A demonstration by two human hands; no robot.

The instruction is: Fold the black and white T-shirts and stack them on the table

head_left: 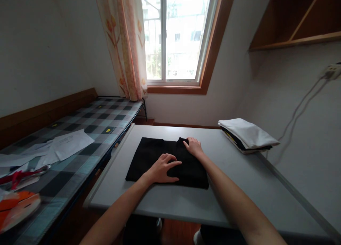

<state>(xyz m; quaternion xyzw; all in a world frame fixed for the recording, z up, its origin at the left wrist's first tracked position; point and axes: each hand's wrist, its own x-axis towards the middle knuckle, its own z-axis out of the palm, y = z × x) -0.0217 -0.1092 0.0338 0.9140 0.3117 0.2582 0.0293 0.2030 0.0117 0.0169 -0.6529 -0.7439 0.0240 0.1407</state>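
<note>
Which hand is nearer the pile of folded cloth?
Right. The right hand is on the black cloth, near its far right corner, left of the pile. The left hand is farther left, by the cloth's middle.

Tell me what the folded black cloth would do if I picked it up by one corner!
The folded black cloth would probably flop and come unfolded, because its layers just lie folded together. It's probably light, since it looks thin. It likely wouldn't roll, because it lies flat on the table.

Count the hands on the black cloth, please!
2: the left hand rests near the middle of the black cloth, the right hand at its far right corner.
</note>
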